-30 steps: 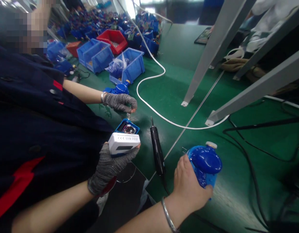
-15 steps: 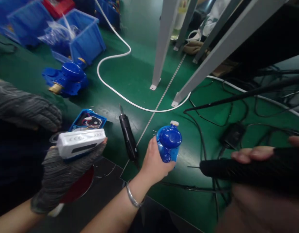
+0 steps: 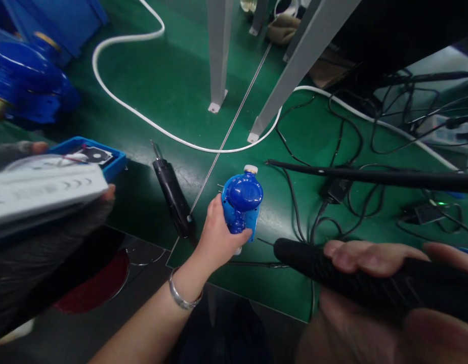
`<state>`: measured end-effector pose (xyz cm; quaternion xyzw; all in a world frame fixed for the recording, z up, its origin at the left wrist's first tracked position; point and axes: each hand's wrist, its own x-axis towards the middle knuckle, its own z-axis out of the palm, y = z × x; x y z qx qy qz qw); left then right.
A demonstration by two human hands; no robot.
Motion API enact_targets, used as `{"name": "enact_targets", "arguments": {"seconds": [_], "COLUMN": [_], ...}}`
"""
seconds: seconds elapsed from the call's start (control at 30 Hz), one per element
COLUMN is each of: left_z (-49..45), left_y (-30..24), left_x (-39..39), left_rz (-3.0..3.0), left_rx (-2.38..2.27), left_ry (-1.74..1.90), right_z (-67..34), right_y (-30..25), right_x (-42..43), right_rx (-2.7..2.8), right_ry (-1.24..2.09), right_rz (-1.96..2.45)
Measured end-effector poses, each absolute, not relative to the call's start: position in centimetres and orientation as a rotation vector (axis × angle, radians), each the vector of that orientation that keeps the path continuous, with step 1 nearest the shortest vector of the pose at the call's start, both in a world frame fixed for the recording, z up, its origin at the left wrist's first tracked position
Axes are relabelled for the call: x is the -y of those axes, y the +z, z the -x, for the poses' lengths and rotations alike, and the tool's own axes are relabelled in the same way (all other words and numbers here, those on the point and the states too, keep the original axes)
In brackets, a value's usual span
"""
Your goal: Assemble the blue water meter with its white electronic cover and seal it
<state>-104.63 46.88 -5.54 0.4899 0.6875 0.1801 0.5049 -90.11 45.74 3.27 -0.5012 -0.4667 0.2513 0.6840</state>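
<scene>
My left hand (image 3: 218, 233) grips a glossy blue housing (image 3: 244, 193) with a rounded dome and a white-capped neck, its thumb along the near side and fingers around the left edge. The housing rests on the green table. In my right hand (image 3: 363, 258) is a black electric screwdriver (image 3: 305, 258), fingers wrapped around its body. Its thin bit points left toward the housing, a short gap away from it. Another black electric screwdriver (image 3: 171, 194) lies on the table to the left of my left hand.
At the left, a co-worker's gloved hand (image 3: 47, 247) holds a white casing (image 3: 47, 187) beside an open blue box with wires (image 3: 93, 151). A larger blue fitting (image 3: 29, 81) stands behind. Grey metal legs (image 3: 218, 55), a white cable (image 3: 173, 135) and black cables (image 3: 294, 202) cross the table.
The view has shifted, and things on the table appear further left. My right hand has brought the screwdriver's bit closer to the blue housing. My left hand keeps its grip.
</scene>
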Motion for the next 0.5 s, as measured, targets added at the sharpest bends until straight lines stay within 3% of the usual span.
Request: {"name": "enact_targets", "arguments": {"seconds": [0.37,0.5], "left_z": [104.3,104.1], "left_y": [-5.6,-5.5], "left_x": [-46.9,-46.9], "left_rz": [-1.224,-1.206], "left_rx": [-1.696,-1.709], "left_ry": [0.448,0.458], "right_z": [92.6,92.5], "right_y": [3.9,2.9], "right_x": [-44.2,-44.2], "right_rx": [1.072,1.177], "right_ry": [0.688,0.543], "right_rz": [1.201,1.121]}}
